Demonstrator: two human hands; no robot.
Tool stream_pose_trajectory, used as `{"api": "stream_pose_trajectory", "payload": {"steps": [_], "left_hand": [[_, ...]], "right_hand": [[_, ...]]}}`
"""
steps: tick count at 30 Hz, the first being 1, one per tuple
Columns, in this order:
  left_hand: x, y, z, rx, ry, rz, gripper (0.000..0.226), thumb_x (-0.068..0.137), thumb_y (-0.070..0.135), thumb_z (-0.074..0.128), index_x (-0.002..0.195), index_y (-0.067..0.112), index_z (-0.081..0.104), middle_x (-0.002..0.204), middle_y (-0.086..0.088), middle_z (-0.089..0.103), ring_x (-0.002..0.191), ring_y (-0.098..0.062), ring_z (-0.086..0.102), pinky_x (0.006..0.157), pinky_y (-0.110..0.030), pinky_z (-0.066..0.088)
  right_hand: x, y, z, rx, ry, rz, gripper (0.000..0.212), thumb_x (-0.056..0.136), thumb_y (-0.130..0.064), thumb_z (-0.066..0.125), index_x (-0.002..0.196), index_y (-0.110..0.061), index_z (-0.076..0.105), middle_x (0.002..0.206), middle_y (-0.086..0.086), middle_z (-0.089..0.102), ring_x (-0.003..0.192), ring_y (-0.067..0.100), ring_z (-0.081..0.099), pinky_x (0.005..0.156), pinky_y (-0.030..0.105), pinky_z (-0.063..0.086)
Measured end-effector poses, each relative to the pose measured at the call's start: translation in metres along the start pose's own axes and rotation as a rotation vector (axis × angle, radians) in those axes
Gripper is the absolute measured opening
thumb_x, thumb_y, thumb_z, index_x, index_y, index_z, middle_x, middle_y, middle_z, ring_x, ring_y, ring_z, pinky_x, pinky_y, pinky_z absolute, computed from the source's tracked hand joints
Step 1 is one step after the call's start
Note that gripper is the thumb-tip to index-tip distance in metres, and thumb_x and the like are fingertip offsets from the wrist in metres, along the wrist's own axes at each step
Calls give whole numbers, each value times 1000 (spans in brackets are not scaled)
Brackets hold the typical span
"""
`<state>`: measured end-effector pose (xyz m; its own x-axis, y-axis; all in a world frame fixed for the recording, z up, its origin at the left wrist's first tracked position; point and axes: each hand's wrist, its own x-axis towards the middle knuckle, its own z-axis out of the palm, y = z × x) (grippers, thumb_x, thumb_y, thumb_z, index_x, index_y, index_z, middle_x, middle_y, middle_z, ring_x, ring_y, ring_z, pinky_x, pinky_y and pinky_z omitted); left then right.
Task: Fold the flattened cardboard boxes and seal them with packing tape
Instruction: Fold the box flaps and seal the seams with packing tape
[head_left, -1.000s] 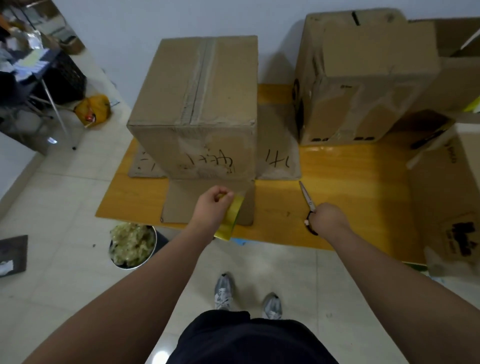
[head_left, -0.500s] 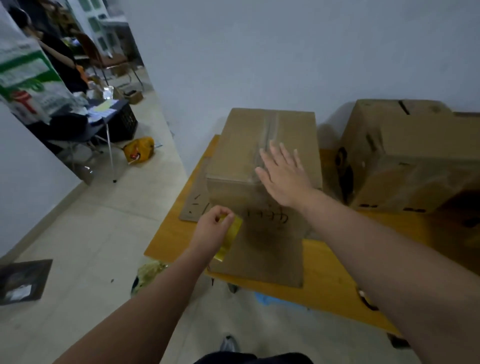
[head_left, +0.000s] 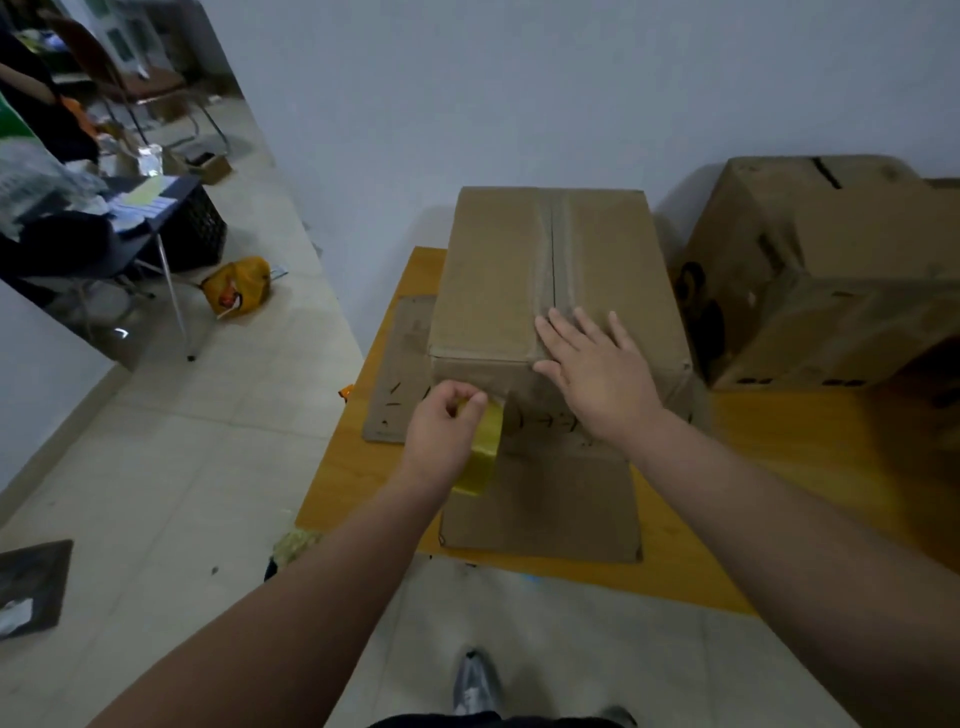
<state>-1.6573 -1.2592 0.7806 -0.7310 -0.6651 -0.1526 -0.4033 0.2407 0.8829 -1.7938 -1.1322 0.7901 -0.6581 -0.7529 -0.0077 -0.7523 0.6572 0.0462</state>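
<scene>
Left hand (head_left: 441, 436) pinches yellow tape roll (head_left: 484, 451) against the front face of the folded cardboard box (head_left: 493, 270) on the wooden table (head_left: 779, 493), probably anchoring the strip. Right hand (head_left: 597, 374) lies flat, fingers straight, pressing the top seam to hold the flaps down.

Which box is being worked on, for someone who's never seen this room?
On the yellow table by the white wall, find the left cardboard box, beside the right box. A seam runs down its top. Only it has the right hand flat on top and the left hand holding yellow tape at its front.
</scene>
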Motion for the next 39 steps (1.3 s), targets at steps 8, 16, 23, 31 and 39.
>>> {"api": "stream_pose_trajectory", "payload": {"steps": [8, 16, 23, 31, 39], "left_hand": [[-4, -2, -10, -20, -43, -12, 10, 95, 25, 56, 90, 21, 63, 84, 7, 57, 77, -9, 51, 63, -24, 40], [-19, 7, -15, -170, -71, 6, 12, 96, 29, 55, 86, 28, 62, 84, 7, 61, 81, -13, 55, 68, -26, 42], [-39, 34, -17, -285, -119, 96, 15, 98, 19, 51, 96, 27, 64, 90, 11, 60, 82, -4, 56, 63, -13, 43], [-38, 58, -13, 10, -91, 292, 14, 97, 27, 52, 110, 33, 57, 112, 2, 40, 87, -3, 50, 77, -5, 38], [-24, 91, -41, 205, -131, 438, 37, 90, 33, 64, 124, 20, 57, 120, 9, 44, 114, -7, 46, 95, -21, 36]], "right_hand": [[1, -10, 61, -143, 612, 55, 53, 96, -48, 42, 133, -11, 54, 133, 10, 58, 123, 28, 51, 104, 50, 27], [-18, -13, 61, 22, 605, -67, 81, 85, -32, 67, 150, -13, 22, 154, 14, 26, 142, 29, 19, 118, 48, 1], [-72, -56, -19, 1505, -24, 280, 34, 93, -38, 59, 125, -38, 46, 109, 6, 57, 98, 19, 61, 82, 37, 54], [-68, -53, -53, 1534, 203, 272, 7, 96, -19, 59, 98, -25, 62, 99, 19, 65, 90, 34, 62, 74, 47, 53], [-65, -32, -77, 1341, 152, 136, 7, 95, -19, 60, 97, -15, 65, 88, 20, 61, 75, 13, 52, 65, 28, 38]]}}
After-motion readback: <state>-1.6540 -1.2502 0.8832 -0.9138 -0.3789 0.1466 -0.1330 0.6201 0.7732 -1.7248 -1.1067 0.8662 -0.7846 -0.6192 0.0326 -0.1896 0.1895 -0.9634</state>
